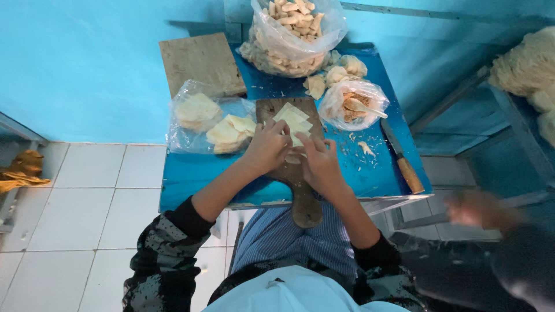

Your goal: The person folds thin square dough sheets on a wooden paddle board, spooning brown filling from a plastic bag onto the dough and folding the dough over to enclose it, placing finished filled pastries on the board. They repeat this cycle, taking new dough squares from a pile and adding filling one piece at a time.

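A thin pale dough wrapper (293, 157) is held over the near part of a dark wooden paddle board (292, 173), pinched between the two hands. The left hand (269, 145) is curled around its left edge and the right hand (319, 163) around its right edge, fingers bent in close; how tightly the piece is gripped cannot be told. Just beyond the hands, a small stack of flat square wrappers (293, 119) is left on the far end of the board, so more pieces appear to be waiting.

To the left of the board, a clear bag of wrapper stacks (199, 112) is seen, seemingly unused stock. To the right, a bag of brown filling (354, 104) with a pale spoon (363, 107) in it is set, and a wooden-handled knife (403, 160) is laid near the right edge of the blue table (191, 173). At the far side, a large bag of pale pieces (292, 34) is nearly full, and a few folded pieces (338, 72) lie beside it, which suggests that much has been finished. A bare plank (199, 60) lies far left. A blurred hand of another person (477, 209) is seen at the near right.
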